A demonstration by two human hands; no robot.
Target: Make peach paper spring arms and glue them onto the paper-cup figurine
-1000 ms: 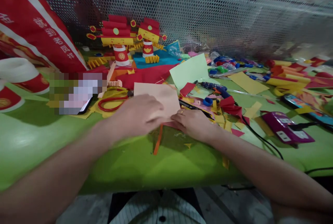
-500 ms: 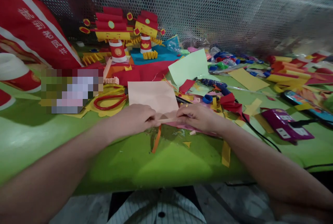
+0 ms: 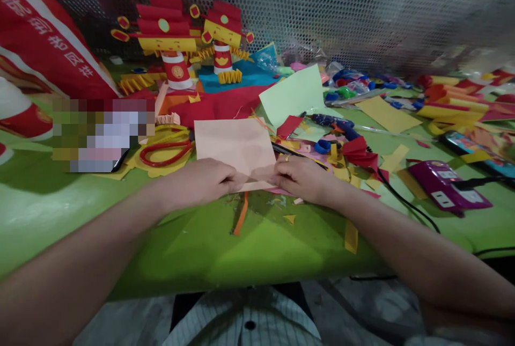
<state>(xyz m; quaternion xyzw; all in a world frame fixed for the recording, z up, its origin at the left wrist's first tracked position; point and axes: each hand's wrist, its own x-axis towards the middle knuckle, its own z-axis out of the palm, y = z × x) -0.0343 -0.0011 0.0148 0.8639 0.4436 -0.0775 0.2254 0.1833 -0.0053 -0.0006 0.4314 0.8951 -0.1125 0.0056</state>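
A pale peach sheet of paper (image 3: 233, 142) lies on the green table with its near edge toward me. My left hand (image 3: 209, 178) is at the left of that near edge, its fingers pinching the paper. Opposite it, my right hand (image 3: 301, 177), with a ring on one finger, grips the right part of the same edge. Between the hands a narrow folded strip shows along the edge. My fingertips partly cover the fold. An orange paper strip (image 3: 241, 214) sticks out below the sheet.
Red-handled scissors (image 3: 166, 154) and a pixelated phone-like object lie left. Two paper-cup figures (image 3: 177, 70) stand behind. A blue glue gun (image 3: 333, 123), a green sheet (image 3: 293, 94) and paper scraps lie right, near a purple power socket (image 3: 448, 185) and black cable (image 3: 406, 204).
The folded strip along the near edge now lies flatter and looks wider. Both hands stay at this edge, with small finger shifts. The view has moved slightly.
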